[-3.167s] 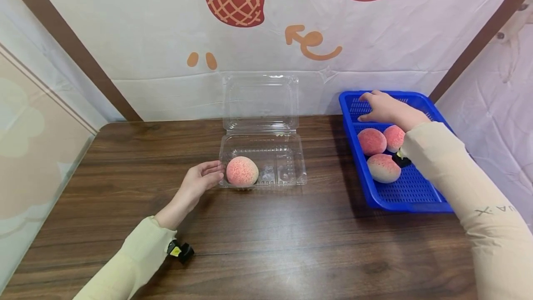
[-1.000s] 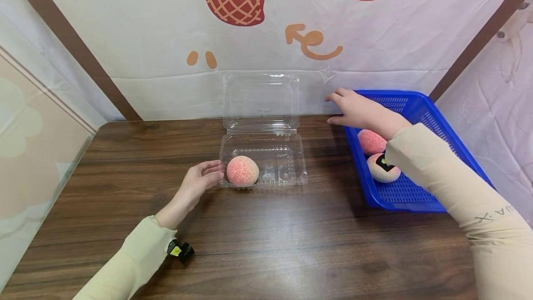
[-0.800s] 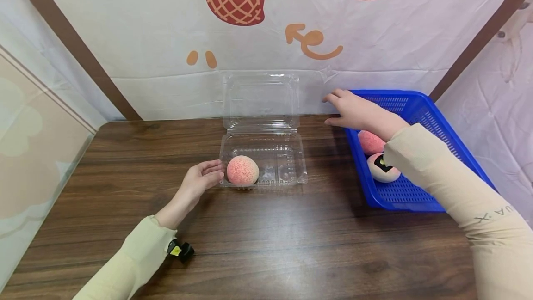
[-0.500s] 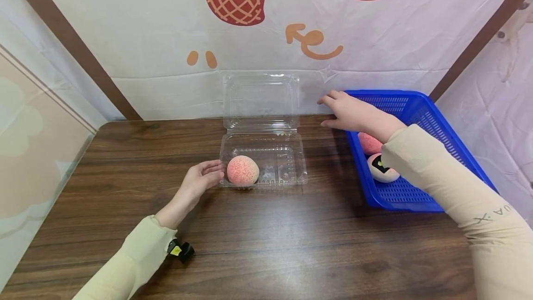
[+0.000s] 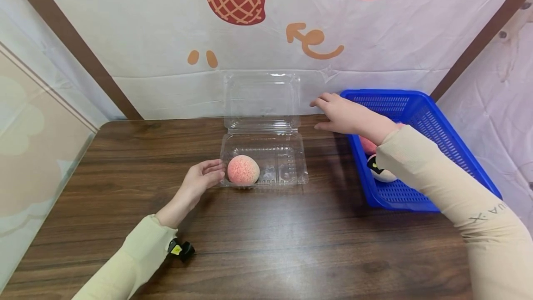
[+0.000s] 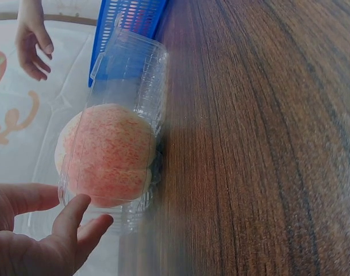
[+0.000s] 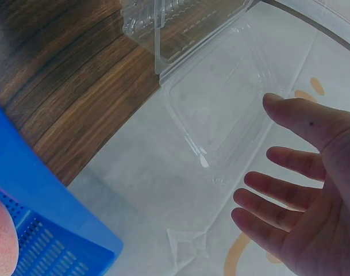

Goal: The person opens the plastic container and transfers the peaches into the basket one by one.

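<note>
My left hand [image 5: 201, 178] is at the left side of a clear plastic clamshell box [image 5: 291, 163], its fingertips right at the rim. One pink-and-cream peach [image 5: 243, 170] lies in the box's front left part, close to those fingers. The lid [image 5: 261, 99] stands raised against the back wall. In the left wrist view the same peach [image 6: 108, 155] shows through the clear side. My right hand [image 5: 341, 114] hovers left of the blue basket's rim, fingers spread. Nothing is in its palm [image 7: 318, 230] in the right wrist view.
The blue basket [image 5: 458, 152] stands at the right back. Inside it, partly covered by my right sleeve, are a pink peach [image 5: 367, 145] and a paler one [image 5: 383, 176]. Behind the wooden table [image 5: 266, 244] hangs a printed white cloth [image 5: 166, 36].
My right hand has moved from over the basket leftward past its rim, toward the clamshell box. My left hand, the box and its peach have stayed in place.
</note>
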`<state>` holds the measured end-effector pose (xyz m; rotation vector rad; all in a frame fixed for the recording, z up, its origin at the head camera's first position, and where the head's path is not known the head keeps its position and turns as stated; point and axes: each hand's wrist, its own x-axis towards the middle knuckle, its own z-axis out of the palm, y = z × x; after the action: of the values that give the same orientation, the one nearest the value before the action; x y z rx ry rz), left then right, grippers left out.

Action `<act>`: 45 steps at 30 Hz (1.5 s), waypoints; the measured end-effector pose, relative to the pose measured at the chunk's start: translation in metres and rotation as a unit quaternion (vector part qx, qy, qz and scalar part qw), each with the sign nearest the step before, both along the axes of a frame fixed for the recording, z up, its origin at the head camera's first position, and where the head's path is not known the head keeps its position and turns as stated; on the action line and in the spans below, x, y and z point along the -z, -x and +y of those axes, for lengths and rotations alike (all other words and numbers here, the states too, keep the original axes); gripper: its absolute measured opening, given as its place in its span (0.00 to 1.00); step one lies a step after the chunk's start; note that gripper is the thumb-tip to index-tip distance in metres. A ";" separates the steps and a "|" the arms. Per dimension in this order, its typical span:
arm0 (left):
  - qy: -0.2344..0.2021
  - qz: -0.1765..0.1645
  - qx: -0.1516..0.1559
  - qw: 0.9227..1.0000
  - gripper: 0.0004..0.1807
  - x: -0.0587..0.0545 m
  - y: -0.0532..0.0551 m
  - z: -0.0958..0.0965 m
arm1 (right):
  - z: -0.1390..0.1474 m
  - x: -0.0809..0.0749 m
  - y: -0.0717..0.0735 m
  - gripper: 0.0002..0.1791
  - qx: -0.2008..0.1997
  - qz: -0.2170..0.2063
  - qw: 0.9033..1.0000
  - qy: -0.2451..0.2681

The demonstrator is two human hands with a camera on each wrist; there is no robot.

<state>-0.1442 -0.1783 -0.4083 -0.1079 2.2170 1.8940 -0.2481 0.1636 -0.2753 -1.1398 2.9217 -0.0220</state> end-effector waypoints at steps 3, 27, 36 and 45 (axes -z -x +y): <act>0.001 0.001 0.000 1.000 0.26 0.000 0.000 0.000 | -0.003 0.000 0.000 0.29 -0.010 0.004 1.000 0.000; -0.007 0.006 -0.001 1.000 0.25 0.002 0.000 0.002 | -0.022 -0.002 -0.012 0.30 -0.030 -0.019 0.999 0.002; -0.009 0.007 -0.001 1.000 0.26 0.000 -0.001 0.003 | -0.026 -0.001 -0.011 0.30 -0.040 -0.014 0.999 0.008; -0.007 0.008 -0.001 1.000 0.26 -0.001 -0.001 0.003 | -0.031 -0.003 -0.012 0.30 -0.043 -0.028 0.999 0.008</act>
<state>-0.1435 -0.1754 -0.4073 -0.0929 2.2145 1.9171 -0.2356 0.1325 -0.2726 -1.2445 2.8254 -0.0759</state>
